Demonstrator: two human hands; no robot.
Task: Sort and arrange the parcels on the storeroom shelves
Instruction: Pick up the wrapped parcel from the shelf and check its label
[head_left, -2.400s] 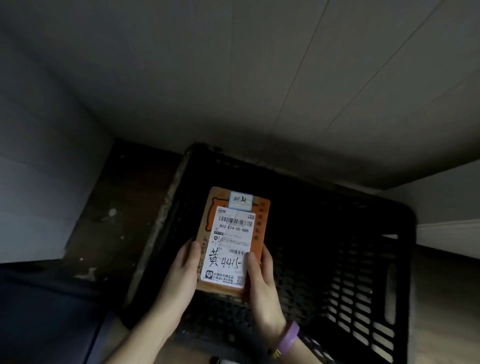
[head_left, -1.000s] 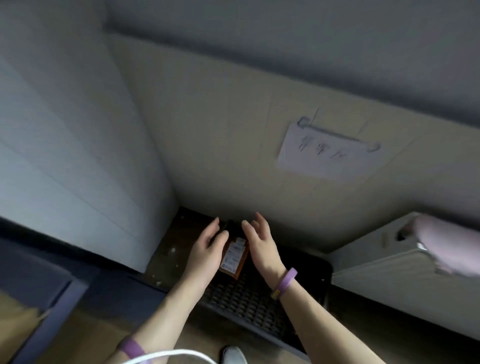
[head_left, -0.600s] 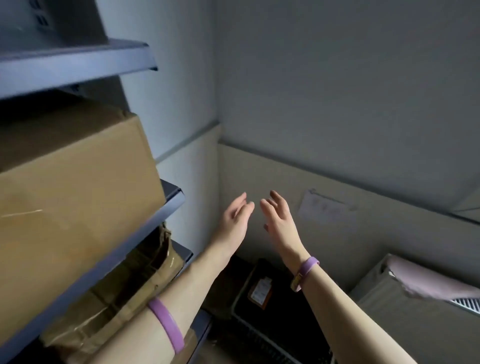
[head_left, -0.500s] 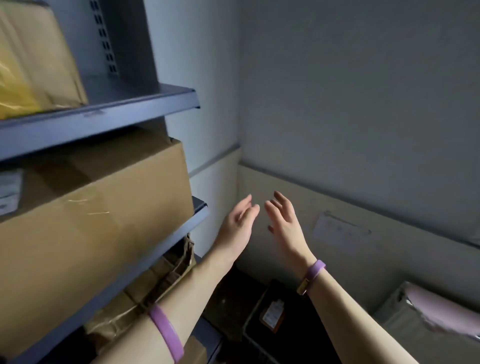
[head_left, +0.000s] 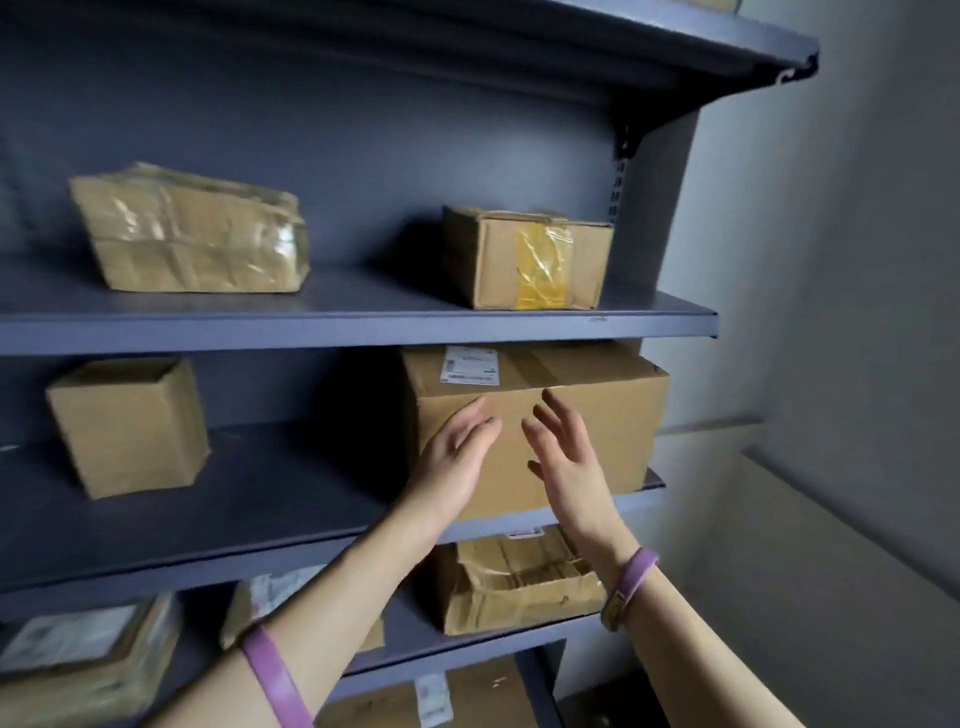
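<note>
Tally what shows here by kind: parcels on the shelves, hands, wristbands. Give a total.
Parcels: 8
Hands: 2
Wristbands: 2
Total: 12
</note>
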